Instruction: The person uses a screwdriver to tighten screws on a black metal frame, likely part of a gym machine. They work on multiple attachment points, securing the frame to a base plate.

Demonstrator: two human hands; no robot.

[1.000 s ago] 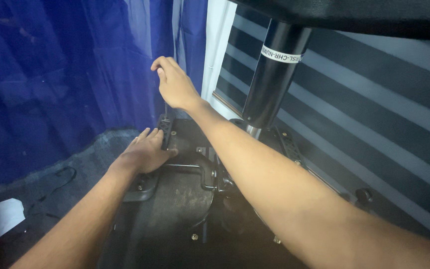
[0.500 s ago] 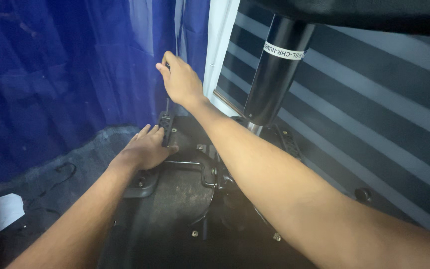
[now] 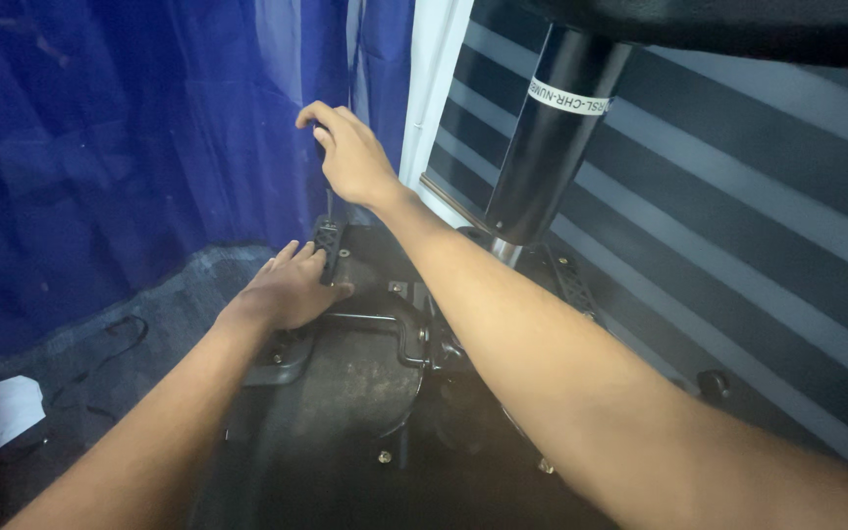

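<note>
Two hands on an upturned office chair, underside facing the camera.

Right hand (image 3: 345,157) is up at far centre, fingers curled round the top of a thin dark upright lever (image 3: 326,201). Only a short stretch of the lever shows below the palm, so the exact grip is hard to read, but it looks wrapped, not pinched.

Left hand (image 3: 291,290) lies flat, fingers together and pointing far, pressed on the black seat mechanism plate (image 3: 355,383), fingertips at the lever's foot by a ribbed black bracket (image 3: 327,240).

Key geometry: the lever's long axis runs near vertical in the view, from the bracket up into the right hand. Right hand sits directly above the left, the lever joining them. Right hand owns the free end; left is nearer the pivot.

A bent metal rod (image 3: 385,329) crosses the plate just right of the left hand, close to the thumb but apart from it as far as I can tell.

The black gas-lift cylinder (image 3: 552,137) stands to the right, well clear of both hands, right forearm passing in front of its base. Blue curtain (image 3: 130,137) fills the left and far side; striped wall (image 3: 738,226) on the right.
</note>
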